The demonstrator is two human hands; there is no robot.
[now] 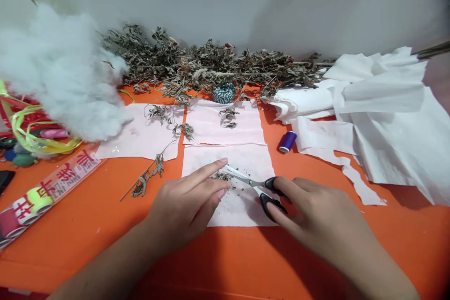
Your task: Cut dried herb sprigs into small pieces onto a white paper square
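Note:
My right hand [309,206] is closed around the black handles of a pair of scissors [251,183], whose blades point left and are slightly parted. Beside the blade tips, my left hand [190,197] has its fingers apart and stretched toward the right. Small crushed bits of dried leaf [222,176] lie under and around its fingertips, on a white cloth piece [197,154]. Whether the left fingers pinch any bits cannot be made out. To the left, a dried sprig [142,180] rests on the orange table [105,215].
Dried plants [211,63] line the back wall. White stuffing [63,70], ribbons [21,122] and packaged thread [35,204] are at the left. A twine ball [224,93], a purple spool [288,141] and white cloth [390,131] lie behind and right.

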